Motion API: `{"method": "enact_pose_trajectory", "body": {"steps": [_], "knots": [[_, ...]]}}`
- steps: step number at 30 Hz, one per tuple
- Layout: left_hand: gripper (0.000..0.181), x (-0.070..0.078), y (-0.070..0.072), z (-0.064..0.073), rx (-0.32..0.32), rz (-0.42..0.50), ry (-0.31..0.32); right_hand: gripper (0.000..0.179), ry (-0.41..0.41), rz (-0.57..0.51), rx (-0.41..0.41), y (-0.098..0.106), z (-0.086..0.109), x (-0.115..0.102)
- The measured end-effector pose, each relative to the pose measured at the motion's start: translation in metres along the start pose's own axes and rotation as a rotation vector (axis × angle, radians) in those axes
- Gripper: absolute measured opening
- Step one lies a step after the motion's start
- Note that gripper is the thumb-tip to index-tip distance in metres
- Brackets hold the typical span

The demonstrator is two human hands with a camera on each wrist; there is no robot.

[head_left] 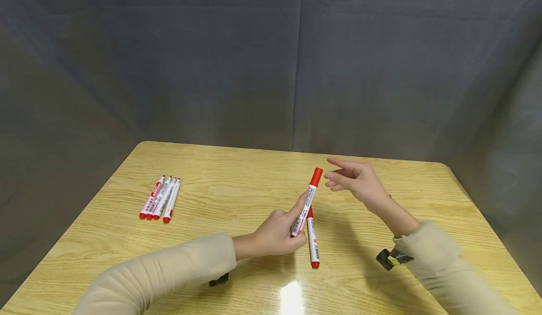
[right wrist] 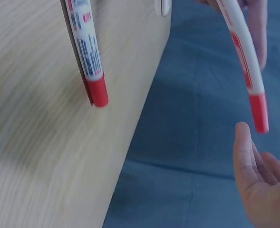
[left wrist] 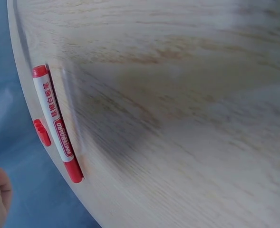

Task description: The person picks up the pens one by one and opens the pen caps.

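Observation:
My left hand (head_left: 277,235) grips a white whiteboard marker (head_left: 306,210) by its lower part, tilted with its red cap up. Just right of that cap, my right hand (head_left: 357,181) has its fingers apart and holds nothing. The right wrist view shows the marker's cap (right wrist: 258,113) close to the right hand (right wrist: 265,185), with a small gap between them. Another capped marker (head_left: 313,242) lies on the table below the held one. It also shows in the left wrist view, with its WHITEBOARD label upward (left wrist: 54,114).
Several markers without caps (head_left: 163,199) lie side by side at the left of the wooden table (head_left: 228,178), tips pointing away. Loose red caps (left wrist: 42,133) lie past the capped marker in the left wrist view. A grey curtain (head_left: 254,70) hangs behind the table.

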State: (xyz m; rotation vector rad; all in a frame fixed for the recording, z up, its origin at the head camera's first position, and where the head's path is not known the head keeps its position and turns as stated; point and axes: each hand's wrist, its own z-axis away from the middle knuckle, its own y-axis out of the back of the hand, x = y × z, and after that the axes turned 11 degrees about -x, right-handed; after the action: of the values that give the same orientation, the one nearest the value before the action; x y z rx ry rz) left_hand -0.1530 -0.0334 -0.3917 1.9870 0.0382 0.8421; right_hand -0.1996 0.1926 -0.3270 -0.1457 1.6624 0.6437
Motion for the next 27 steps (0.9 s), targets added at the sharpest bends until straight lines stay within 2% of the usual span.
{"method": "enact_pose_trajectory", "body": {"steps": [5,12,20,25,27], "knots": [[0.086,0.001,0.001,-0.001,-0.001,0.017,-0.009,0.047,0.021,-0.045,0.0,-0.013,-0.006,0.001],[0.084,0.001,0.001,-0.002,0.01,0.016,-0.024,0.042,0.025,-0.109,0.07,-0.025,-0.012,-0.003],[0.078,0.005,0.001,-0.003,0.029,0.032,-0.025,0.037,-0.006,-0.073,0.155,-0.031,-0.015,-0.006],[0.075,0.004,0.0,-0.001,0.057,0.013,-0.02,0.036,-0.04,-0.056,0.161,-0.031,-0.016,-0.008],[0.074,0.003,-0.001,0.0,0.048,0.028,-0.027,0.036,-0.044,-0.059,0.158,-0.031,-0.016,-0.009]]}}
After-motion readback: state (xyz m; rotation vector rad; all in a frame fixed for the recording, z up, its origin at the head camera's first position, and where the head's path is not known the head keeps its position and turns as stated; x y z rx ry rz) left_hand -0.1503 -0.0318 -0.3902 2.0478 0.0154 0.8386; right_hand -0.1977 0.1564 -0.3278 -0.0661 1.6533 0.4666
